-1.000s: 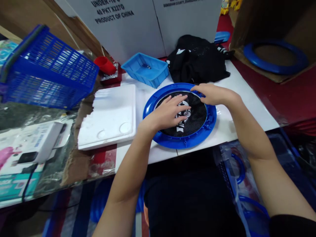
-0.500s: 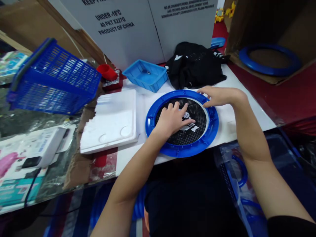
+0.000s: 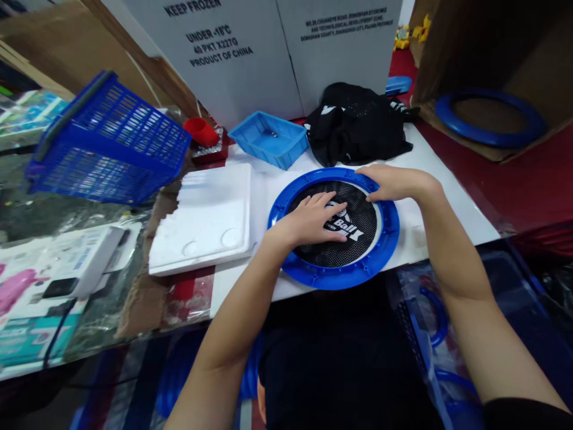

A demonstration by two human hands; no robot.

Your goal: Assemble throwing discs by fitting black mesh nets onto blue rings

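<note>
A round blue plastic ring (image 3: 340,278) lies on the white table surface in front of me, with black mesh (image 3: 344,254) bearing a white printed logo across its middle. My left hand (image 3: 313,220) rests flat on the mesh, fingers spread, covering part of the logo. At the ring's upper right, my right hand (image 3: 384,181) grips the rim, thumb on the inner side and fingers over the outer edge. A heap of black mesh fabric (image 3: 358,125) sits just behind the ring.
A light blue tray (image 3: 268,140) with small metal pieces stands behind left. White foam (image 3: 206,215) lies left of the ring, beyond it a tilted blue basket (image 3: 107,149). Another blue ring (image 3: 490,140) rests in a carton at right. A printed white box (image 3: 286,65) closes the back.
My left hand has slid slightly left and down over the mesh, uncovering more of the logo. My right hand has closed more firmly over the rim. The whole view has shifted slightly.
</note>
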